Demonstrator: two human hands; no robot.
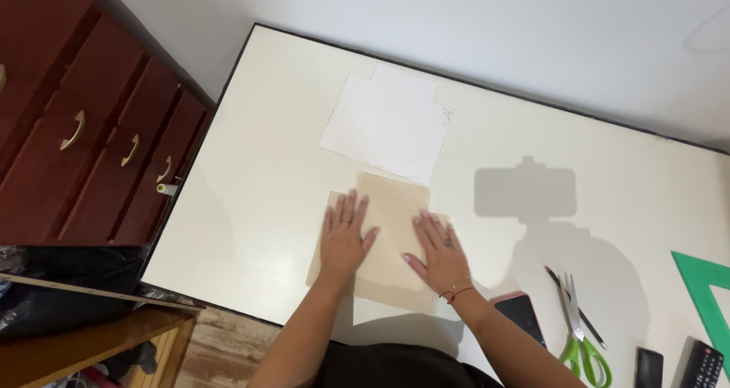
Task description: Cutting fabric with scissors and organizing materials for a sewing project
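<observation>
Tan paper [388, 232] lies at the table's [251, 205] middle, white sheets [388, 122] touching it at 12 o'clock. Left hand [344, 236] and right hand [439, 252] press it flat, fingers spread, gripping nothing. Uneven pressure could skew or crease it.

A home room: a white craft table [608, 182] stands beside a dark wooden chest of drawers [84, 122] on worn floorboards [220, 350].
</observation>
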